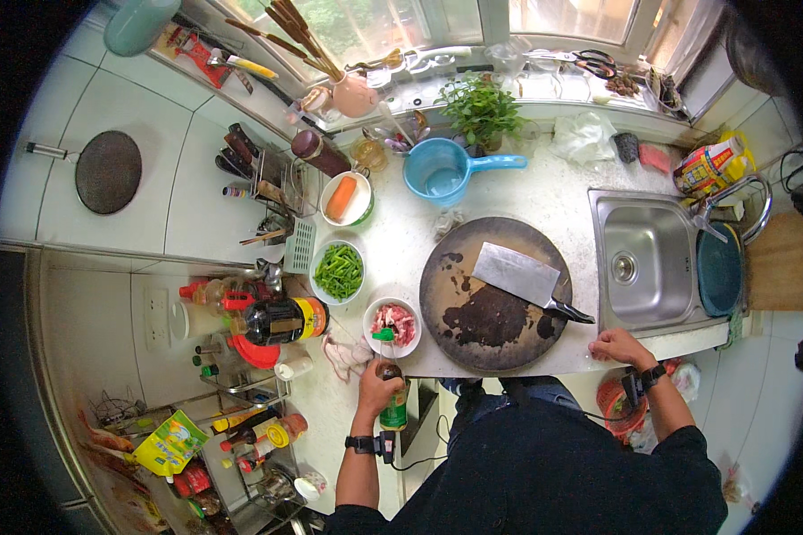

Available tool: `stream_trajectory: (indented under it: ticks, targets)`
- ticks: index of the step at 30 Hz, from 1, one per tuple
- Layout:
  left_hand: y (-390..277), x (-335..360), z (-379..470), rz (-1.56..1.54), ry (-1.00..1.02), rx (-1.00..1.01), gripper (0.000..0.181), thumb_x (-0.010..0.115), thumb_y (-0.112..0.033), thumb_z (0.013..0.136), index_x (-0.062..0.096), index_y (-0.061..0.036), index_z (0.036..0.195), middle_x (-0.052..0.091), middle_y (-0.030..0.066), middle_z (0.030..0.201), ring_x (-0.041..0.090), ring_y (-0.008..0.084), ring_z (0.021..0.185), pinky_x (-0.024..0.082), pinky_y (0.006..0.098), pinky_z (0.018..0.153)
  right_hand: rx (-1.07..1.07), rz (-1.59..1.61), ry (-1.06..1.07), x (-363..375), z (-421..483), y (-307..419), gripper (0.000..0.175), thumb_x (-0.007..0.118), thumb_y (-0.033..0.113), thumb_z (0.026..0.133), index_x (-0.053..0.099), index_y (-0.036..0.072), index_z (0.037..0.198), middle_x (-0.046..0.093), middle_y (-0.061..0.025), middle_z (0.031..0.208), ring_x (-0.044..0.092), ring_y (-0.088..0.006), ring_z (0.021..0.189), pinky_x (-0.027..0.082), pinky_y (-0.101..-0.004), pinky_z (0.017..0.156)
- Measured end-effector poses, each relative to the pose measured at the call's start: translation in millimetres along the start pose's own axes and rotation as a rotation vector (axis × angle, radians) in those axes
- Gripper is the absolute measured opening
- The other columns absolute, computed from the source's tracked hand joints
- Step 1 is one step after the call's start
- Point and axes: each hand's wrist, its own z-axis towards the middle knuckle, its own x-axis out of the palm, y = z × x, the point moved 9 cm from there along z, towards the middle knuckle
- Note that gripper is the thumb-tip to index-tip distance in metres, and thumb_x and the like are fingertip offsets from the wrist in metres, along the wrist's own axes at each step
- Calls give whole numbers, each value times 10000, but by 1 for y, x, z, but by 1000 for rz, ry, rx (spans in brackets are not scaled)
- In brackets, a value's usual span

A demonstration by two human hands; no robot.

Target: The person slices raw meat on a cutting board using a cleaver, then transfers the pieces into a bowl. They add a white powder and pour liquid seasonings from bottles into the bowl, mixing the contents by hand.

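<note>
My left hand (379, 391) grips a glass bottle (393, 405) of dark liquid with a green label and green cap. The cap end of the bottle reaches over the white bowl (371, 345) of sliced raw meat (395, 318). Whether anything flows from it, I cannot tell. At the counter's front edge, near the sink, my right hand (619, 349) is loosely curled with nothing visible in it. Between my hands lies a round wooden chopping board (508, 358), wet with dark patches. A cleaver (516, 274) rests on it, its black handle pointing toward the right hand.
Beyond the meat stand a bowl of cut green vegetables (338, 273) and a bowl with a carrot (340, 198). A blue plastic dipper (438, 175) sits farther back. The steel sink (649, 261) is at right; a soy sauce bottle (288, 319) and a condiment rack (241, 401) crowd the left.
</note>
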Motion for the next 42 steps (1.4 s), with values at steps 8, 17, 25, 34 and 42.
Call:
stream_trajectory:
  ticks: [8,17,25,34,42]
  targets:
    - [4,-2,3,-19,38,-71,558,775,-186,622,660,12,1131,707,109,987,671,206,881,556,346,833,37,53,-53,-3,-3,3,342,719,339,957,753,13,861,741,-69,775,686,-133,680,552,-287,641]
    - [-6,-3,1,33,66,-77,579,760,-169,637,651,30,1169,706,107,969,665,192,844,557,335,799,12,103,-93,-4,2,-4,350,722,332,954,747,10,818,739,-75,739,705,-146,653,563,-284,616]
    - [-22,-5,-3,47,73,-101,556,752,-168,643,662,16,1160,702,97,940,659,177,815,554,328,764,-10,117,-115,-5,5,-5,367,731,343,936,743,3,796,739,-82,730,698,-143,636,564,-291,605]
    - [-14,-8,1,16,101,-133,390,756,-179,640,631,-3,965,654,63,851,612,173,750,529,326,720,32,73,-97,-6,2,-2,355,702,345,961,739,12,843,756,-92,804,729,-158,698,583,-292,649]
    - [-14,-11,1,68,105,-137,402,759,-177,639,639,4,977,666,73,840,625,184,729,535,333,713,16,144,-126,-6,3,-4,376,730,354,936,733,8,789,741,-82,735,715,-148,646,568,-286,599]
